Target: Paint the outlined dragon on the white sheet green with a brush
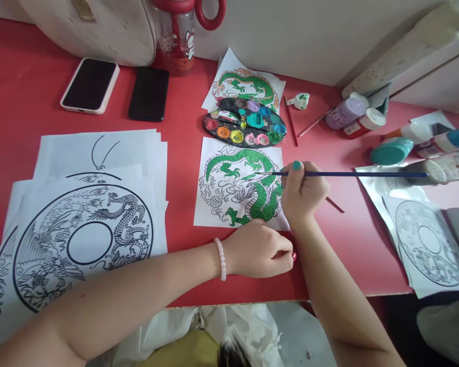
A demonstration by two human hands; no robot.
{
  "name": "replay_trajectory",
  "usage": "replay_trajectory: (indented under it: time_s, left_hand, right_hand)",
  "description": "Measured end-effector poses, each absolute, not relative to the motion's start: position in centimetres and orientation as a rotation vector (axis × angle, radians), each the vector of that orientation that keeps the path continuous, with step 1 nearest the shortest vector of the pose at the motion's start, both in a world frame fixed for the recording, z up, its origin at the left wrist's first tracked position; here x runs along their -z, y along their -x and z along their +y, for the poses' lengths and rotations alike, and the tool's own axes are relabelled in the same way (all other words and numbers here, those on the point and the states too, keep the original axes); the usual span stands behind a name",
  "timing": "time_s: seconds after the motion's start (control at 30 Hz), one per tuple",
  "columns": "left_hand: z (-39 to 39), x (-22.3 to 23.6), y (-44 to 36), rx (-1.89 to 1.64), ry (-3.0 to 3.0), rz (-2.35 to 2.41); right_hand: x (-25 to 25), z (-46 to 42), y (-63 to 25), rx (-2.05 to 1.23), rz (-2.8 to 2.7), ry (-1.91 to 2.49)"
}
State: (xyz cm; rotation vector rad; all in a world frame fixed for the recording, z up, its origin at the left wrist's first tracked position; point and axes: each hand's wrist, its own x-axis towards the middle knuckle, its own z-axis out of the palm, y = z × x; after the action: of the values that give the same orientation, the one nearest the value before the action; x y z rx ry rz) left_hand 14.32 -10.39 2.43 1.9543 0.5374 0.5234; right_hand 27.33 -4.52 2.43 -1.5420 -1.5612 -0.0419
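Note:
My right hand [304, 193] grips a paintbrush [367, 174] with a long blue handle, held nearly level. Its thin tip points left over a dragon drawing [214, 209] on white paper, whose body and claws are mostly painted green. Whether the bristles touch the sheet I cannot tell. My left hand [258, 250], with a pink bead bracelet [221, 259] on the wrist, rests curled in a loose fist at the paper's lower edge. I see nothing held in it. Just beyond the drawing lies a black paint palette [248, 138] with several colours in its wells.
A second green dragon picture [248, 76] lies partly under the palette. Printed sheets [94, 199] are piled at left, below two phones [90, 84] [149, 94]. A bag [110, 30] and red-lidded cup [179, 43] stand behind. Paint bottles [346, 112] and more papers [428, 244] occupy the right.

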Motion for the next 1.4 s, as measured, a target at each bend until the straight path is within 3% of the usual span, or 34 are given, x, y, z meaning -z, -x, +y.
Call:
replay_trajectory:
  time_s: [1.4]
  left_hand:
    - [-10.33, -2.55, -14.30, -0.510, -1.992, 0.546]
  right_hand:
    - [-2.25, -4.42, -27.19, 0.065, -1.700, 1.556]
